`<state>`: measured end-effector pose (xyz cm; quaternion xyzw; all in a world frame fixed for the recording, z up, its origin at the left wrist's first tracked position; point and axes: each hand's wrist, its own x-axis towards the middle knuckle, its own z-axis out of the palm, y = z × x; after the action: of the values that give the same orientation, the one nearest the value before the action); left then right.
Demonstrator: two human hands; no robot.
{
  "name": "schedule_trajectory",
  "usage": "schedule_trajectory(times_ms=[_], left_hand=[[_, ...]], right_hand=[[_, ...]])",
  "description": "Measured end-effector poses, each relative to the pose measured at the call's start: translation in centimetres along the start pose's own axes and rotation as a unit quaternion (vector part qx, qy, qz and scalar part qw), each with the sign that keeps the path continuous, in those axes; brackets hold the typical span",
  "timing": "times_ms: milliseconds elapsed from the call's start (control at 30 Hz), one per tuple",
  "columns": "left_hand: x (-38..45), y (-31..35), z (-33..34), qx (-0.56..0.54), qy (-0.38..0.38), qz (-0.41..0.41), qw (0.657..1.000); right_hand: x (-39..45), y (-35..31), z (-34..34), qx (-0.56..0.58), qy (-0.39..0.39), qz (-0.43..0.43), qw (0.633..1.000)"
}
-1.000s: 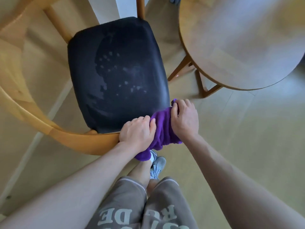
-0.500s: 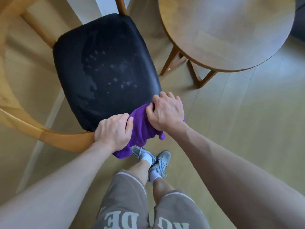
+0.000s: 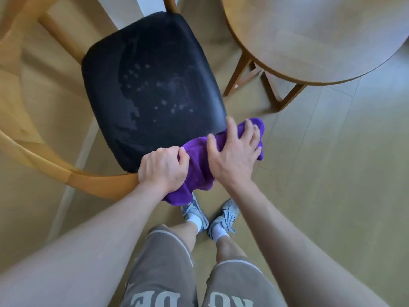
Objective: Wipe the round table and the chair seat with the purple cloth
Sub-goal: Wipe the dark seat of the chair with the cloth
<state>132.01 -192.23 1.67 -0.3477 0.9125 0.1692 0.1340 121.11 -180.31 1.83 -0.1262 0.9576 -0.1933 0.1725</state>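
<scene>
We see the purple cloth [image 3: 199, 160] stretched diagonally across the black chair seat [image 3: 152, 89] corner, left hand [image 3: 162, 168] gripping its near end, while the right hand [image 3: 234, 155], earlier clenched, now presses with spread fingers.

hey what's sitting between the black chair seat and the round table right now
Nothing sits there. In the head view, only bare wooden floor shows between the black chair seat and the round table, plus the table's own legs.
</scene>
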Motion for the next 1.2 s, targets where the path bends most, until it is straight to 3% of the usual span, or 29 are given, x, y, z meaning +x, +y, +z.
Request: schedule_trajectory(times_ms=[100, 200, 400, 500, 600, 667, 767, 1033, 1200], left_hand=[[-0.2, 0.0, -0.1, -0.011, 0.014, 0.021, 1.000], [-0.2, 0.0, -0.2, -0.015, 0.017, 0.043, 0.999], [-0.4, -0.2, -0.5, -0.034, 0.012, 0.071, 0.997], [-0.3, -0.2, -0.5, -0.033, -0.002, 0.074, 0.997], [-0.3, -0.3, -0.4, -0.034, -0.007, 0.072, 0.997], [-0.4, -0.3, -0.3, -0.030, -0.009, 0.072, 0.997], [-0.2, -0.5, -0.1, -0.026, -0.013, 0.080, 0.996], [-0.3, -0.3, -0.3, -0.024, -0.006, 0.089, 0.996], [-0.3, -0.4, -0.3, -0.028, -0.001, 0.096, 0.995]], right_hand=[[-0.3, -0.1, 0.8, -0.049, 0.024, -0.006, 0.998], [1.0, 0.3, 0.5, -0.108, 0.050, -0.074, 0.990], [3.0, -0.2, -0.3, -0.159, -0.009, -0.129, 0.979], [3.6, -1.0, -0.2, -0.172, -0.010, -0.075, 0.982], [3.2, -1.6, 0.4, -0.062, 0.058, 0.095, 0.992], [2.3, -2.2, 1.0, 0.019, 0.087, 0.199, 0.976], [0.6, -3.3, 1.9, 0.105, 0.110, 0.273, 0.950], [2.4, -3.2, -0.5, 0.084, 0.013, 0.290, 0.953], [3.9, -2.9, -1.3, -0.039, -0.004, 0.180, 0.983]])
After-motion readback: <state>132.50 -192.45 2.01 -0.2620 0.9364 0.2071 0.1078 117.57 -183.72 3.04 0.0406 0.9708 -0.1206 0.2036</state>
